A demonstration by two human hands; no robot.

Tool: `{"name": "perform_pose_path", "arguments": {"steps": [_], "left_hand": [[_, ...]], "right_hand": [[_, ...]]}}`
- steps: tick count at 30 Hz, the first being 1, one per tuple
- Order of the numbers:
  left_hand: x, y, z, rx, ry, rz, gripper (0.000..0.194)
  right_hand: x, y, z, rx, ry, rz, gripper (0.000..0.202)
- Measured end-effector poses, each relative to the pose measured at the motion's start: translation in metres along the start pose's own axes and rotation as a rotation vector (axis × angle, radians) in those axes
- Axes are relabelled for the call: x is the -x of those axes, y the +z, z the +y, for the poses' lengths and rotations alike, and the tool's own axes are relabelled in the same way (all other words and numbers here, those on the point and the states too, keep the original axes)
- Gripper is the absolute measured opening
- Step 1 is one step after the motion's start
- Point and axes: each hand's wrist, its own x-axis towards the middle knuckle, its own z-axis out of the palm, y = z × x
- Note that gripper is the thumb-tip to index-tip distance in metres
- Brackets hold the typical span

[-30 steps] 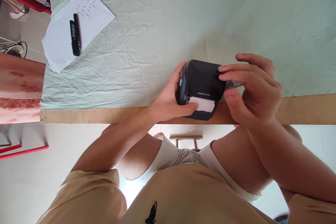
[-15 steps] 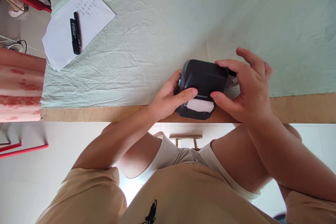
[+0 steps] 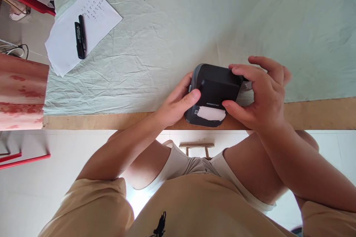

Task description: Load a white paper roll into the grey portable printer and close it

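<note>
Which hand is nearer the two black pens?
Left. The left hand is to the right of the two black pens; the right hand is farther right, at the right side of the black device.

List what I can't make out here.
Head view throughout:
- Underside of the black, rounded plastic device: hidden by its top.
- Handwriting on the white paper sheet: too small.
- Shiny greyish piece: partly hidden by the right hand.
- Straight red bar: cut off by left edge.
</note>
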Motion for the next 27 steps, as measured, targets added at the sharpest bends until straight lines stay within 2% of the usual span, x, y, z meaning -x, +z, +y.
{"name": "perform_pose_path", "arguments": {"steps": [4, 7, 10, 13, 18, 22, 27], "left_hand": [[-0.001, 0.001, -0.003, -0.015, -0.031, 0.036, 0.084], [-0.001, 0.000, -0.005, -0.010, -0.029, 0.027, 0.086], [0.000, 0.000, -0.006, -0.002, 0.008, 0.032, 0.078], [0.000, 0.001, -0.004, -0.007, -0.016, 0.065, 0.072], [0.000, 0.002, -0.003, -0.024, -0.024, 0.092, 0.078], [0.000, 0.001, -0.005, -0.045, -0.010, 0.093, 0.074], [-0.005, 0.004, -0.003, 0.130, -0.083, 0.063, 0.067]], "right_hand": [[0.003, -0.002, 0.001, -0.006, 0.048, -0.031, 0.053], [0.003, 0.001, 0.000, -0.004, 0.062, -0.037, 0.048], [0.001, 0.006, -0.001, -0.039, 0.007, 0.056, 0.057], [-0.001, 0.010, -0.003, -0.101, -0.055, 0.106, 0.067], [-0.003, 0.005, -0.003, -0.098, -0.055, 0.093, 0.065], [-0.002, 0.000, 0.000, -0.073, -0.042, 0.006, 0.058], [0.001, 0.005, 0.000, -0.075, -0.032, 0.064, 0.069]]}}
